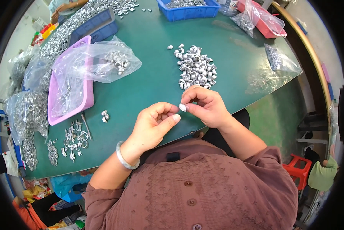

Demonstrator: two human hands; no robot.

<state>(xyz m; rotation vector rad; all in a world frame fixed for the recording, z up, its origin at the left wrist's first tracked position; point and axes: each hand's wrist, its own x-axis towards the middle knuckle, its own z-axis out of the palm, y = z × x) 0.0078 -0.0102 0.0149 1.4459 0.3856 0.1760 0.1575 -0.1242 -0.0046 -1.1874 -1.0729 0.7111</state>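
My right hand (pixel 207 105) pinches a small silvery metal piece (pixel 182 107), rounded like a shell, between thumb and fingers over the near table edge. Just left of it is my left hand (pixel 154 122), its fingers curled in and the thumb laid along them; whatever it may hold is hidden. Beyond my hands lies a pile of similar silvery pieces (pixel 197 67) on the green table (pixel 149 76). A few more pieces (pixel 105 116) rest apart, to the left of my left hand.
At the left stands a pink basket (pixel 89 97) with a clear plastic bag (pixel 103 63) draped over it. Loose metal parts (pixel 75 140) lie nearby. Farther off are a grey-blue bin (pixel 97 28), a blue tray (pixel 191 13), a red tray (pixel 267 27) and another person's hand (pixel 66 6).
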